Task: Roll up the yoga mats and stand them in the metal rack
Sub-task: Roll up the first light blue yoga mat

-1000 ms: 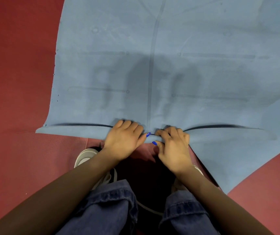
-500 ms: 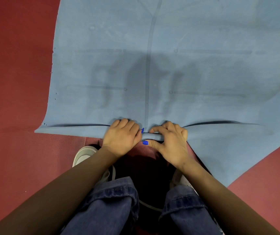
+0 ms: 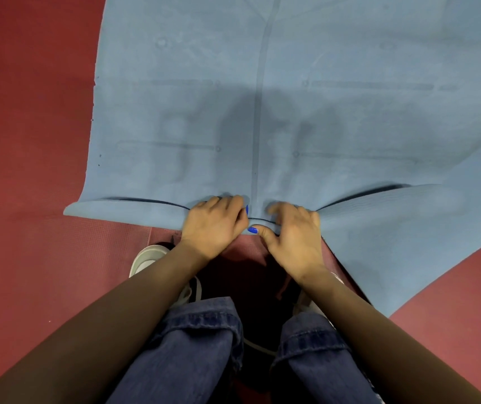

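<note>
The blue mat (image 3: 306,118) is lying flat across the red floor (image 3: 29,112), running away from the person, and what a worn surface it is showing: a dark line is running down its middle, faint cross marks are sitting on either side, and a shadow is falling over the centre. The near end is folding over into a first tight turn, a low roll stretching from the left corner right across to the right, with a thin dark gap showing under the lip on both sides. The right part of the roll is looking looser and wider than the left.

Both hands are working side by side at the middle of that roll. The left hand (image 3: 213,225) is curling its fingers over the top of the fold and gripping it. The right hand (image 3: 294,231) is pinching the roll too, fingers bent over the top and the thumb, blue nail showing, tucking under the near edge.

Compared with a second ago, the hands are sitting slightly further up the mat, and the right thumb is stretching out towards the left hand. The right fingers are blurring a little. Below, jeans (image 3: 198,351) and a pale shoe (image 3: 146,258) are showing.
</note>
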